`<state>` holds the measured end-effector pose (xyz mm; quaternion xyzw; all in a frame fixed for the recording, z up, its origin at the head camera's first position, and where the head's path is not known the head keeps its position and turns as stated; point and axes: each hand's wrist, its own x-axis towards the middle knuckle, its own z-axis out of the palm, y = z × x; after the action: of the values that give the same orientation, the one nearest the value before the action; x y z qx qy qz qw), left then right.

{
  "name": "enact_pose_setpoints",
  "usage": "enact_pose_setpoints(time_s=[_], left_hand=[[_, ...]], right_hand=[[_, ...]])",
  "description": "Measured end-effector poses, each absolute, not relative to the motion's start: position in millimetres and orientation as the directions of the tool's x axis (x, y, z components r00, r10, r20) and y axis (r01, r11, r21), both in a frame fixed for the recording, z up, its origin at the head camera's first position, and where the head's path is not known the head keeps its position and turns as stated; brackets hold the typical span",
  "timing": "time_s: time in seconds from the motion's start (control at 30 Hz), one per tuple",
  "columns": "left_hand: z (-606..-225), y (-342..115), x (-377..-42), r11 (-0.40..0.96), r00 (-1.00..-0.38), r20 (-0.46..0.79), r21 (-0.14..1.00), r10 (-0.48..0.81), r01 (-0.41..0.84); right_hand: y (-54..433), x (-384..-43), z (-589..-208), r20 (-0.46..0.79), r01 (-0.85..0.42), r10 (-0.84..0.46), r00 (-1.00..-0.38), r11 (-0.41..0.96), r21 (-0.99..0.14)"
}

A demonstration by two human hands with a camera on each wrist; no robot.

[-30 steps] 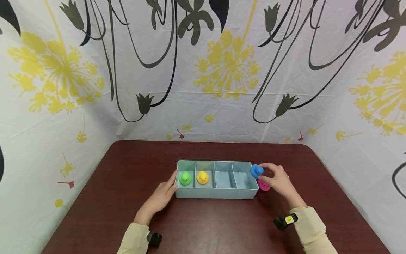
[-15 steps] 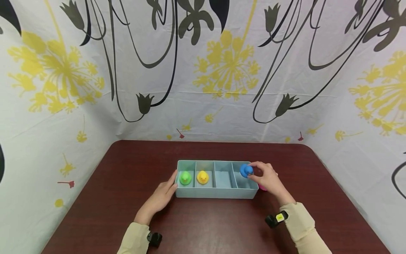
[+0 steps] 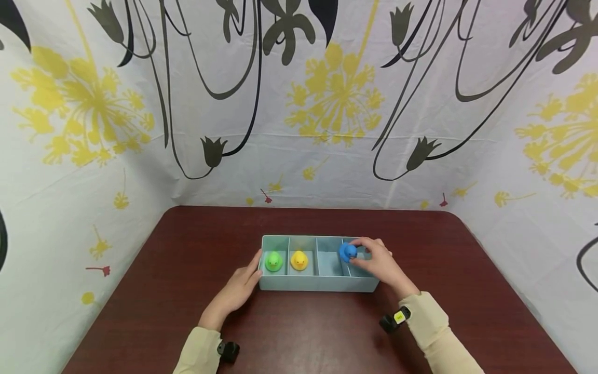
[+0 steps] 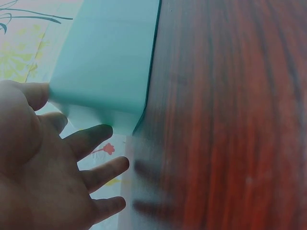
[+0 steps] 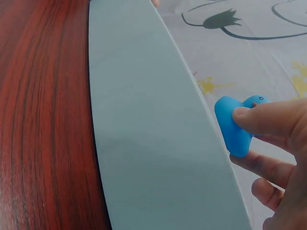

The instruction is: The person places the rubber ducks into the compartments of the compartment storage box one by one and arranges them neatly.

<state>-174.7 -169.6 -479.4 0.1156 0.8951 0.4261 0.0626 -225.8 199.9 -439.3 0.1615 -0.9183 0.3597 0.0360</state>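
Observation:
A pale blue-green divided box (image 3: 317, 283) stands on the table with its compartments in a row. My left hand (image 3: 237, 286) rests against its left end, fingers extended, as the left wrist view also shows at the box's corner. A blue rubber duck (image 5: 232, 127) is pinched between the thumb and fingers of my right hand (image 3: 379, 262). In the head view that duck (image 3: 347, 252) overlaps the divider between the two right compartments. A green rubber duck (image 3: 273, 261) sits in the leftmost compartment, and a yellow rubber duck (image 3: 299, 261) in the one beside it.
The dark red-brown wooden table (image 3: 299, 332) extends around the box. Behind it and at both sides hangs a white cloth (image 3: 336, 171) printed with flowers. A black wrist camera sits at each sleeve.
My right hand has carried the blue duck leftward, from beyond the box's right end to over its right compartments. The pink toy there is now hidden. My left hand has stayed put.

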Motion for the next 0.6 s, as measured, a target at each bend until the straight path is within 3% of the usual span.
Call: enact_pose_setpoints(time_s=[0.6], left_hand=[[-482.1, -170.4, -175.7, 0.605, -0.964, -0.011, 0.781, 0.265, 0.157]], right_hand=[[182.5, -232.0, -443.3, 0.220, -0.374, -0.304, -0.927, 0.707, -0.601]])
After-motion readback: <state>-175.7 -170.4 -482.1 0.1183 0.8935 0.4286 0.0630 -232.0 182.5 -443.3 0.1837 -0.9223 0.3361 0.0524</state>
